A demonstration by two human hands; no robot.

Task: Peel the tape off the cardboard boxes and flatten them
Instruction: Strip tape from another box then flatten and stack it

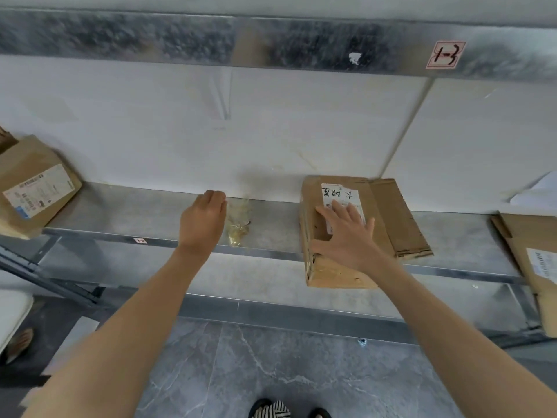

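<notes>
A pink-bordered sticker on the upper metal shelf beam is showing a handwritten "1-3". A white label on the middle cardboard box is carrying handwritten black characters, upside down. Print on the left box's shipping label is blurring beyond reading.

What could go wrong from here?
1. The brown cardboard box with the white label overhangs the front of the grey metal shelf; the spread right hand pressing on it could tip it off.
2. The crumpled clear tape strip by the left hand may stick to skin or shelf.
</notes>
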